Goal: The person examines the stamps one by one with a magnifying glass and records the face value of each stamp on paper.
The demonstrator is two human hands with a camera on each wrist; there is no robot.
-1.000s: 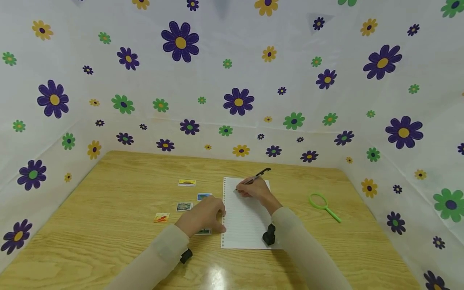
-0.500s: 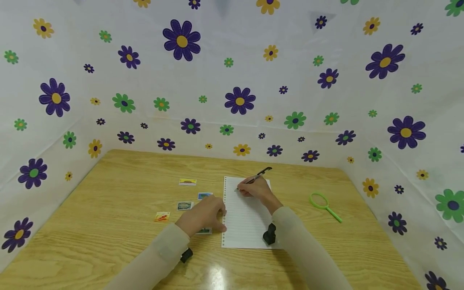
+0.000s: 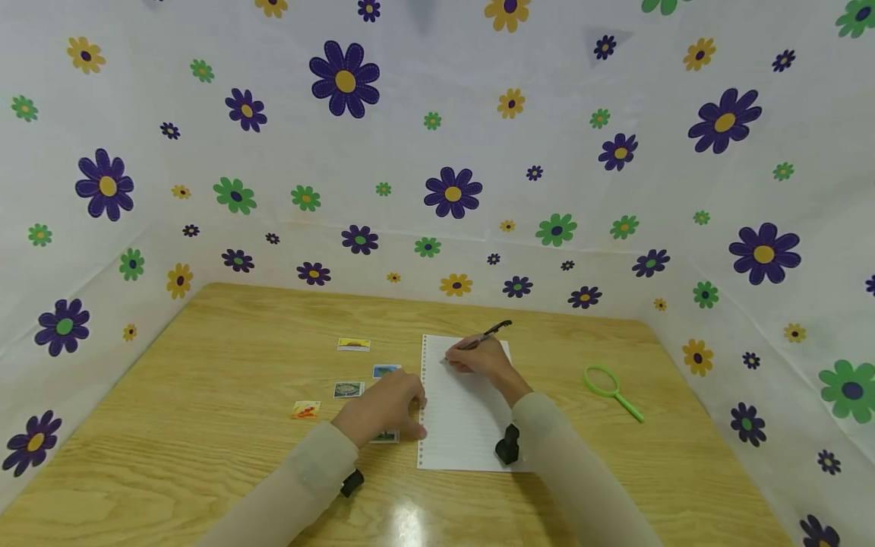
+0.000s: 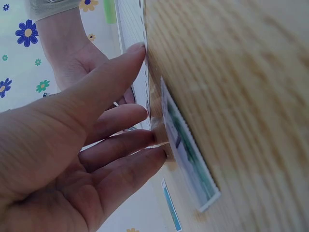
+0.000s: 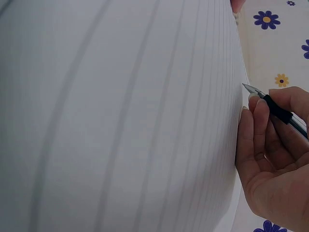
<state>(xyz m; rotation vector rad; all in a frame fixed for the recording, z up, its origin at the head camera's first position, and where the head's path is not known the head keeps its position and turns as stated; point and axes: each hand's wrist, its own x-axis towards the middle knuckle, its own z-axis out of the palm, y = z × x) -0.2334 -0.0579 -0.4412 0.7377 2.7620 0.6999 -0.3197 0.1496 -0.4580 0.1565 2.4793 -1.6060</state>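
A white ruled sheet of paper [image 3: 458, 433], punched with holes along its left side, lies on the table. My right hand [image 3: 484, 357] pinches a pen [image 3: 494, 329] with a dark grip; its tip is at the upper left of the sheet. In the right wrist view the pen's metal tip [image 5: 251, 89] is at the page, the curled fingers beneath it. My left hand [image 3: 384, 409] presses thumb and fingertips at the sheet's holed edge, its fingers loosely bent. Below that hand is a stamp [image 3: 386, 437], partly hidden; the left wrist view shows this green-toned stamp [image 4: 188, 150] close by.
More stamps lie left of the sheet: a yellow stamp [image 3: 353, 345], a blue stamp [image 3: 386, 371], a grey-green stamp [image 3: 349, 390] and an orange stamp [image 3: 305, 410]. A green magnifying glass [image 3: 614, 393] rests at the right. Flowered cloth [image 3: 396, 152] surrounds the wooden table [image 3: 205, 395].
The head view shifts slightly. Both hands stay in nearly the same place, and the pen's upper end tips slightly lower.
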